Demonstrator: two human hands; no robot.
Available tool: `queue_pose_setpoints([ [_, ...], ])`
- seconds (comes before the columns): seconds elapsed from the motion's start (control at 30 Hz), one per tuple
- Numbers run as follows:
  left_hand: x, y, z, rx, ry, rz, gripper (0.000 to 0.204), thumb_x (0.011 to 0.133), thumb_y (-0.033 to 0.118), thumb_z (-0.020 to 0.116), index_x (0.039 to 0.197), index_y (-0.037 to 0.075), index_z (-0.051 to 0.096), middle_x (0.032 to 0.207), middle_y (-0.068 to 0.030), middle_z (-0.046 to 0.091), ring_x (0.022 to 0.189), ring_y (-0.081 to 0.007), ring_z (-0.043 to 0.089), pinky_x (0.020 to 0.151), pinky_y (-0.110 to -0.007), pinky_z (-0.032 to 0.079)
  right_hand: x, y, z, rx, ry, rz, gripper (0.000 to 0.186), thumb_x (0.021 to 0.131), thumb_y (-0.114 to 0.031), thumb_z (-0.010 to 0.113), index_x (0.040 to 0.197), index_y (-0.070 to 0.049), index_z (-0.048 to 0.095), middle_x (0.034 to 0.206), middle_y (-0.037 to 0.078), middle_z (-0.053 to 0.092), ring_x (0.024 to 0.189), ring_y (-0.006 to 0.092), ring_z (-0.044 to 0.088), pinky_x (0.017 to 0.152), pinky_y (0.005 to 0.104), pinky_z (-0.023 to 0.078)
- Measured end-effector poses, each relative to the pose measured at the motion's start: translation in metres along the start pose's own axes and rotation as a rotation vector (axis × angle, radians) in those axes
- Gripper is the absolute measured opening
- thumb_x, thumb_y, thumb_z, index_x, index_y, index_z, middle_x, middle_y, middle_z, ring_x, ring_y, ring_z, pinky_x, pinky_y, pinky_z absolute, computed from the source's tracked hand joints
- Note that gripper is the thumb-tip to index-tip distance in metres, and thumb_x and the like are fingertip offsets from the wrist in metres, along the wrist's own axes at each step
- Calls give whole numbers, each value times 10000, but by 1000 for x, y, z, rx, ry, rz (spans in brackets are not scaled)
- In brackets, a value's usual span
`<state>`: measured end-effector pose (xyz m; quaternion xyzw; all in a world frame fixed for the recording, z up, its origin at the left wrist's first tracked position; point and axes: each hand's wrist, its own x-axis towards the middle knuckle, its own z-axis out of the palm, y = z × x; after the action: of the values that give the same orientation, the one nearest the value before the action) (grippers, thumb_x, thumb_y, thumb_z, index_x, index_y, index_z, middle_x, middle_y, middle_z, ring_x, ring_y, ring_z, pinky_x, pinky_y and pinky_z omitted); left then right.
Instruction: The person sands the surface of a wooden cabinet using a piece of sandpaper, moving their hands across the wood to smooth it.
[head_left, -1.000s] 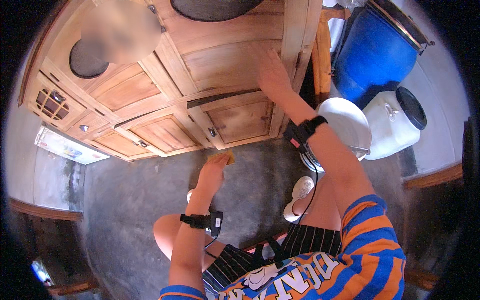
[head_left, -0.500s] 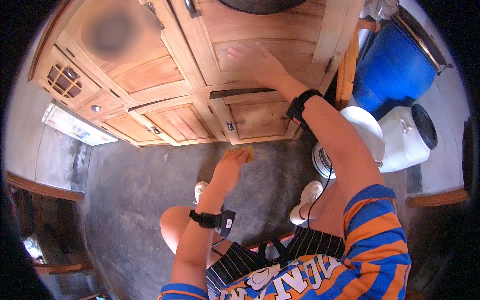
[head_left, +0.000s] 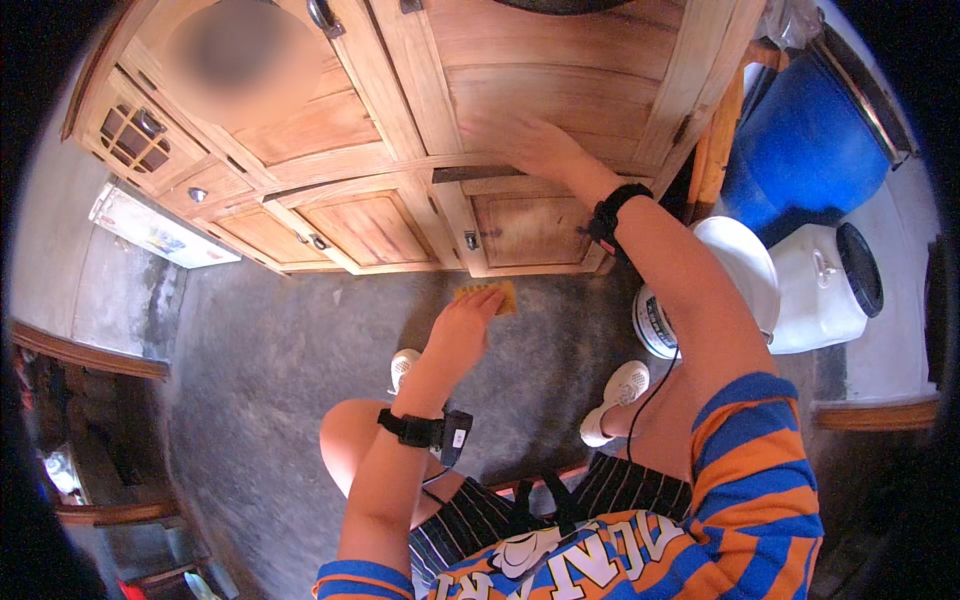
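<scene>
My left hand (head_left: 462, 335) is closed on a yellow sponge (head_left: 506, 297), held over the floor in front of the cabinet's lower doors. Part of the sponge hides behind my fingers. My right hand (head_left: 540, 148) reaches up to the upper right door of the wooden cabinet (head_left: 545, 75), its fingers stretched toward the panel. Motion smears those fingers, so whether they touch the wood is hard to see. Black straps sit on both wrists.
Right of the cabinet stand a blue barrel (head_left: 800, 150), a white bucket (head_left: 742, 268) and a white container (head_left: 818, 300) with a black lid. The dark concrete floor (head_left: 270, 400) spreads below. My white shoes (head_left: 618, 392) rest on it. A pale panel (head_left: 160, 228) leans at the left.
The view has shifted slightly, so the cabinet sits a little higher and further right. My right hand has slid slightly along the door. The left hand still holds the sponge, raised slightly.
</scene>
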<state>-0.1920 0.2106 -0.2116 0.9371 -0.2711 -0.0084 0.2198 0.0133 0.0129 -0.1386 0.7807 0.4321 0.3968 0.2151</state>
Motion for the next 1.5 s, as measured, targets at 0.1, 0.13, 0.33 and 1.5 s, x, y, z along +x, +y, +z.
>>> queue_pose_setpoints([
  [0.1,2,-4,8,51,86,107,502,686,-61,444,1176,40,487,1205,-147,505,1093,-332,473,956,-383,374,3,-6,0,50,-29,58,598,785,-293,514,1330,-124,335,1422,-27,242,1309,152,203,1087,339,143],
  [0.13,3,-5,11,36,72,118,498,685,-60,447,1172,35,488,1203,-149,506,1093,-332,473,955,-383,374,6,-9,1,74,-37,88,604,784,-292,520,1331,-119,331,1420,-24,249,1309,156,204,1084,339,147],
  [0.33,4,-3,10,58,64,120,480,681,-54,453,1151,32,499,1193,-158,508,1085,-341,480,942,-393,382,15,-26,-7,169,5,231,619,780,-306,533,1328,-99,332,1417,-4,252,1311,168,204,1070,342,176],
  [1.5,207,-4,-10,-45,1208,-187,677,637,-127,448,1296,14,373,1051,-194,437,930,-341,465,831,-365,409,-94,-85,-54,1786,-88,1336,252,900,-79,425,1109,-50,563,650,8,515,573,68,475,538,199,404],
])
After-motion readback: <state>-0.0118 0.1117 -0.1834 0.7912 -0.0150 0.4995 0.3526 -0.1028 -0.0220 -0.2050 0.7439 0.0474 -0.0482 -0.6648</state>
